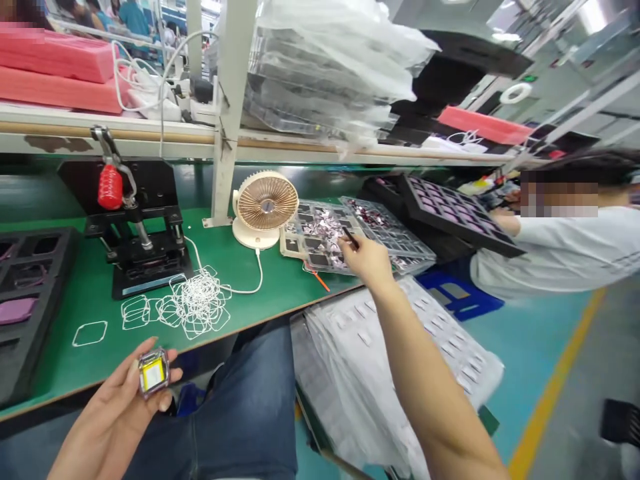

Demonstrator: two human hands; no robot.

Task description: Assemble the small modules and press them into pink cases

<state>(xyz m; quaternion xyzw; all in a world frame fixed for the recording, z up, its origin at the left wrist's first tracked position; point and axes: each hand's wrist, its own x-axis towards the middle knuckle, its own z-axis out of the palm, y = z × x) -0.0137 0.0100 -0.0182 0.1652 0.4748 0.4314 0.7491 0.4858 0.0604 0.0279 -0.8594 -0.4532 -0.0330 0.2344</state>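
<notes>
My left hand point(117, 407) is low at the table's front edge, palm up, holding a small square part with a yellow centre point(153, 375) between thumb and fingers. My right hand point(367, 258) reaches far out to the right and grips a thin dark tool point(350, 237) over a clear compartment tray point(320, 235) holding shiny small parts. A heap of white square ring gaskets point(193, 303) lies on the green mat between the two hands.
A black press jig with a red handle point(135, 227) stands at the back left. A small beige fan point(263, 208) sits mid-table. A black foam tray point(30, 300) is at the left. Another person in white point(565, 247) works over dark trays at the right.
</notes>
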